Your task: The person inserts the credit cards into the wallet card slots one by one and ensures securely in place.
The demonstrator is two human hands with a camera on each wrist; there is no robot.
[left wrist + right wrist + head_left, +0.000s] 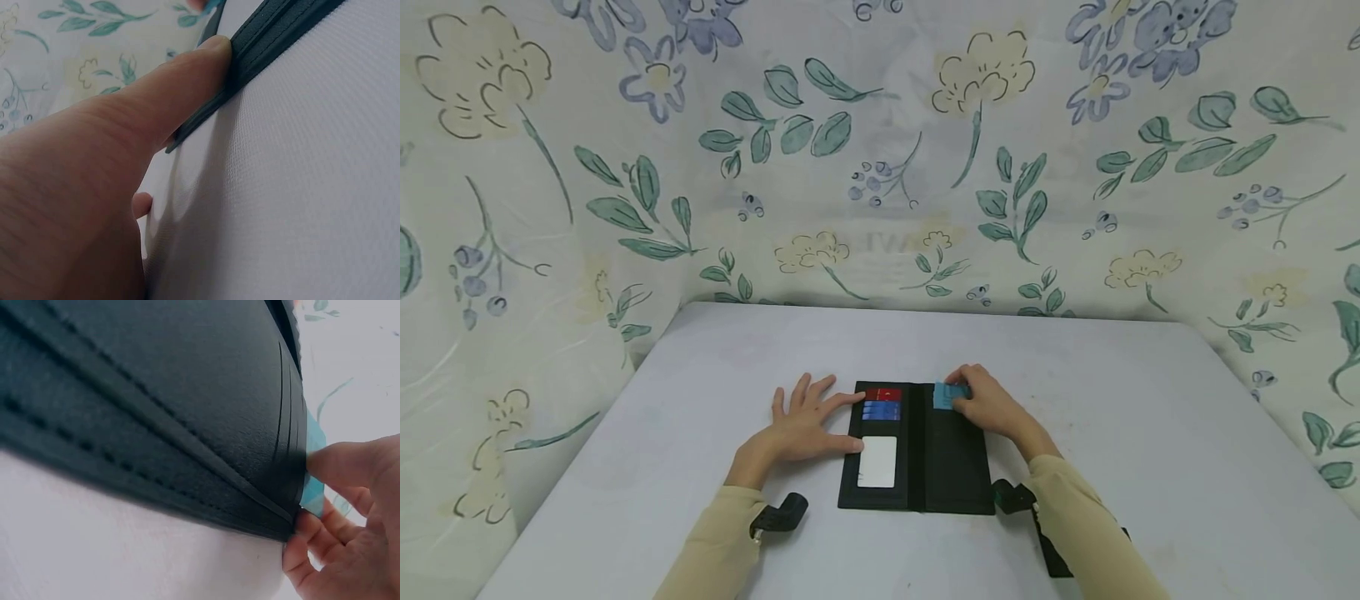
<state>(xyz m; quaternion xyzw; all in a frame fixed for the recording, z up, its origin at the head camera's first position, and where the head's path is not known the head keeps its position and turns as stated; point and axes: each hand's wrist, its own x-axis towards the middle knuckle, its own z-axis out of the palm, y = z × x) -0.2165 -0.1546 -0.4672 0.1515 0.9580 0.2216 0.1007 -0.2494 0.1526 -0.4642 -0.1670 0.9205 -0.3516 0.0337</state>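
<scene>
A black card wallet (958, 467) lies spread flat on the table. My right hand (994, 410) pinches a light-blue card (943, 396) at the top of the wallet's right half. In the right wrist view, thumb and fingers hold that card (315, 434) at the mouth of the stacked slots, part of it tucked inside. My left hand (801, 429) rests on the wallet's left edge with fingers spread, its thumb (187, 75) pressing the border in the left wrist view. On the left half sit a red card (883, 394), a blue card (881, 410) and a white panel (877, 462).
Partly hidden under the right forearm lies a dark flat object (1056, 557) on the white table (910, 346). Black wrist devices (784, 512) stick out from both sleeves. Floral-patterned sheeting (910, 208) hangs behind the table and along its sides.
</scene>
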